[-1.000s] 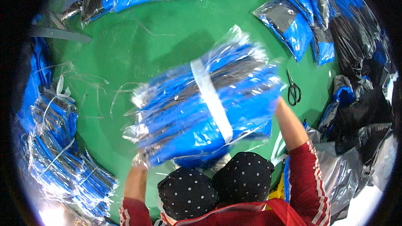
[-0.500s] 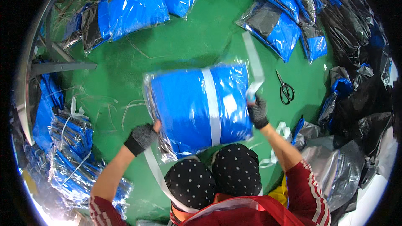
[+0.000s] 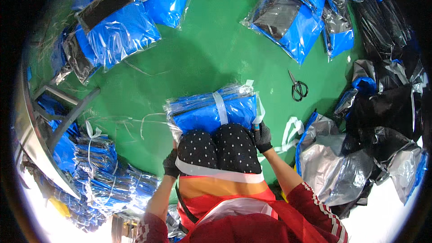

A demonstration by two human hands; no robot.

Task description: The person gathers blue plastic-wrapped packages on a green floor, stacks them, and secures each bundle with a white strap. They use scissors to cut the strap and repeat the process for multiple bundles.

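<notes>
A bundle of blue folded packs in clear plastic [image 3: 193,114] stands on edge against my knees, its layered edges facing up. Around it runs a white strap [image 3: 220,108]. My right hand [image 3: 262,138], in a dark grey glove, is closed at the bundle's right side, with a loose length of the strap [image 3: 260,110] running up from its fingers. Down beside my left knee is my gloved left hand [image 3: 171,164]. A fingertip reaches the bundle's lower left corner, but the other fingers are hidden.
Black-handled scissors [image 3: 298,88] lie on the green floor [image 3: 216,54] to the right. Blue and black wrapped packs [image 3: 121,31] lie far left, more packs [image 3: 288,27] far right. Strapped bundles [image 3: 96,166] and a metal frame [image 3: 67,112] stand left. Grey and black sheeting [image 3: 333,153] is heaped right.
The bundle has tipped from showing its broad blue face to standing on edge, closer to my knees. Both hands have come down toward me, the left now beside my knee.
</notes>
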